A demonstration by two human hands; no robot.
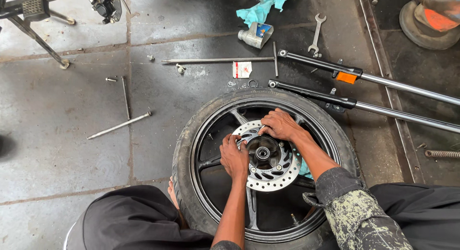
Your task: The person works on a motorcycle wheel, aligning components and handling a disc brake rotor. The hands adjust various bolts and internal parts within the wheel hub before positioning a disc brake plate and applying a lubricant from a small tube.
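Observation:
A black motorcycle wheel with its tyre (pixel 191 135) lies flat on the stone floor between my knees. A drilled silver brake disc (pixel 275 176) sits on its hub (pixel 262 153). My left hand (pixel 233 157) rests on the disc's left edge, fingers curled onto the metal. My right hand (pixel 279 124) presses on the disc's far edge, fingertips bent down near a bolt hole. Whether a small part is pinched under either hand is hidden.
Two black-and-chrome fork legs (pixel 335 68) (pixel 345 102) lie just beyond the wheel to the right. A long axle rod (pixel 215 60), another rod (pixel 120 125), a spanner (pixel 316 34), a grey can (pixel 255 34), a teal rag (pixel 263 8) and small bolts lie about the floor.

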